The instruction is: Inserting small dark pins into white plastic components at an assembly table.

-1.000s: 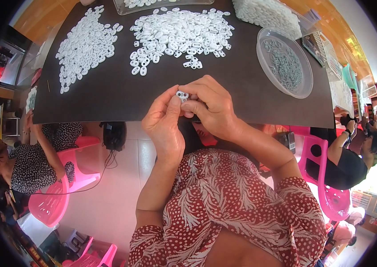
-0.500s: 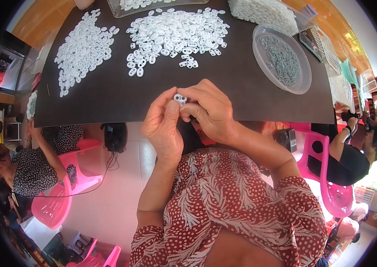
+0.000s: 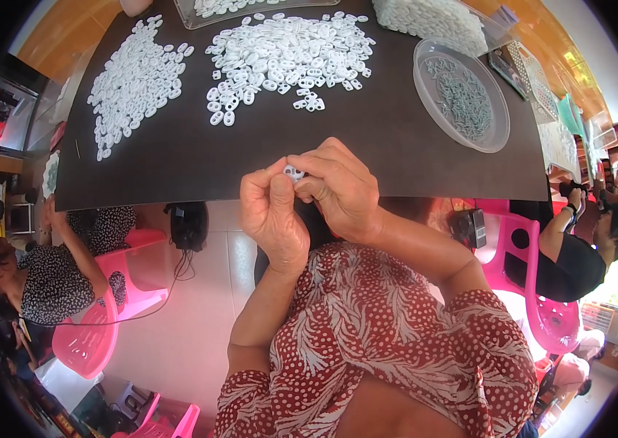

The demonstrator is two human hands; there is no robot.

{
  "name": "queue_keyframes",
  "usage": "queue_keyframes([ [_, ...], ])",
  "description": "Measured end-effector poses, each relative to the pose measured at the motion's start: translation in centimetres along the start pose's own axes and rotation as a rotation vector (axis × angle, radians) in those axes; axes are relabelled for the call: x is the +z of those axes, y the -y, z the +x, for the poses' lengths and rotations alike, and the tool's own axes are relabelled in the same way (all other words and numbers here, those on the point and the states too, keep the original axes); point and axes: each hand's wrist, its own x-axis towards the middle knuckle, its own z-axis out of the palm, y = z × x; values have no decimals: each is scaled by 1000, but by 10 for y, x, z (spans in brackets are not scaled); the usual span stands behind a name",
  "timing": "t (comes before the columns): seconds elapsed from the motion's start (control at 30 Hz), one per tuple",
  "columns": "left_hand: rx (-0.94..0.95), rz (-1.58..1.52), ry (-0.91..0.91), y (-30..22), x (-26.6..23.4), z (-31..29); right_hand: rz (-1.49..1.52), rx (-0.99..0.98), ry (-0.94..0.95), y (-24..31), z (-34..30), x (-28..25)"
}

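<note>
A small white plastic piece with holes (image 3: 294, 173) is pinched between both my hands, just above the table's near edge. My left hand (image 3: 274, 215) grips it from the left with thumb and fingertips. From the right, the bent fingers and thumb of my right hand (image 3: 342, 190) close on the same piece, covering much of it. Beyond my hands lies a heap of similar white two-holed pieces (image 3: 291, 58), with a small cluster of white pieces (image 3: 310, 101) in front of it. Whether a screw sits in the held piece I cannot make out.
On the dark table (image 3: 375, 157), a second spread of white pieces (image 3: 137, 84) lies left. A round clear tray (image 3: 499, 124) of small greenish screws (image 3: 464, 98) stands right, near a full clear bin (image 3: 433, 25) and a phone (image 3: 507, 71). People sit at both sides on pink chairs (image 3: 90, 328).
Both hands have shifted slightly nearer to me, and my left hand has moved a little right. The white piece is turned and more covered by my fingers.
</note>
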Motion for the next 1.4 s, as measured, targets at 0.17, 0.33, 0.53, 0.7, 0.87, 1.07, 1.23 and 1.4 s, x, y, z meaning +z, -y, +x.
queue_keyframes([
  [0.17,-1,30,-34,-4,-1,1,7,98,45,10,1,0],
  [0.33,-8,33,-13,-15,4,1,-13,127,15,12,3,-1],
  [0.53,-15,17,-34,-13,7,-4,-49,39,-59,10,-1,5],
  [0.7,1,30,-17,-8,7,-11,-48,-13,-75,10,-3,8],
  [0.87,84,108,-45,-6,9,-13,-18,-56,-121,8,-4,13],
  [1.07,136,273,-52,-2,13,-10,-27,-77,-146,3,-3,11],
  [1.23,61,282,-117,-5,12,-11,-32,-41,-124,3,-7,16],
  [1.4,-70,477,138,-23,11,-1,214,543,-137,11,0,0],
])
